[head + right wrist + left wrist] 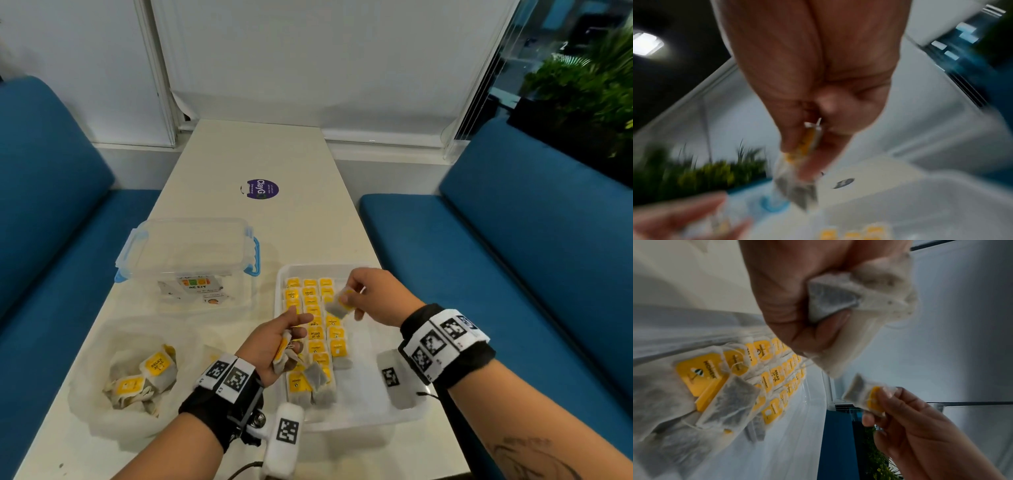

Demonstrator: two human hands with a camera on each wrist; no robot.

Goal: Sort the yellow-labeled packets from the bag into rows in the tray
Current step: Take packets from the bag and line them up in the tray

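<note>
Nearest, lower centre of the head view: left hand (274,346) curled round a small bunch of packets (283,356), fingers closed on them above the near left end of the tray (359,423); in the left wrist view the same bunch (859,305) crumpled against the palm. Lower left of the head view: clear bag (102,404) lying open on the white surface (267,154), several yellow-labeled packets (144,375) heaped inside. Centre right: white tray on the surface, rows of packets (317,329) laid with yellow labels up along its left half, right half bare apart from a marker card (394,377); one packet (317,378) lying askew, grey side up, at the near end of the rows. Slightly farther, over the middle of the tray: right hand (376,298) pinching a single packet (339,303) by its yellow label between thumb and fingertips, held clear of the rows; blurred in the right wrist view (797,183). Beyond, left of centre: lidded clear box (188,253) with blue clips, papers inside. Farther up the surface: round purple sticker (262,189). Blue benches (513,240) on both edges of the frame, green plant (589,89) upper right.
</note>
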